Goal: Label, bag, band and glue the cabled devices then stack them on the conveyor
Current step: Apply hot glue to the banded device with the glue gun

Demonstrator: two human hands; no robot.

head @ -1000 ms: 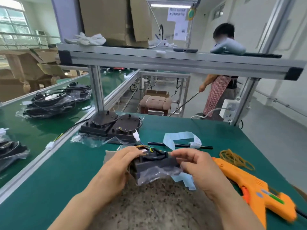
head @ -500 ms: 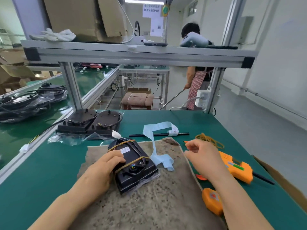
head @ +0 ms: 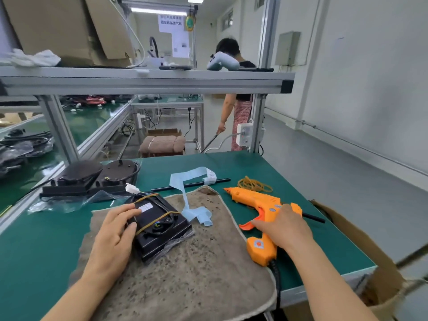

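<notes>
Green bench (head: 301, 181), fuzzy mat (head: 196, 274) on top, and the device (head: 162, 228) lies on it, bagged and banded. On it the left hand (head: 115, 232) rests flat, fingers spread, while the right hand (head: 284, 225) wraps the gun (head: 257, 200) at its grip. Device looks rigid and light, but the bag's probably slippery, so I'd pin it by the hard edges, off the cable.

The right hand (head: 282, 228) covers part of the glue gun (head: 257, 200). Beside the left hand (head: 113, 235), the label (head: 146, 207) is unreadable.
</notes>
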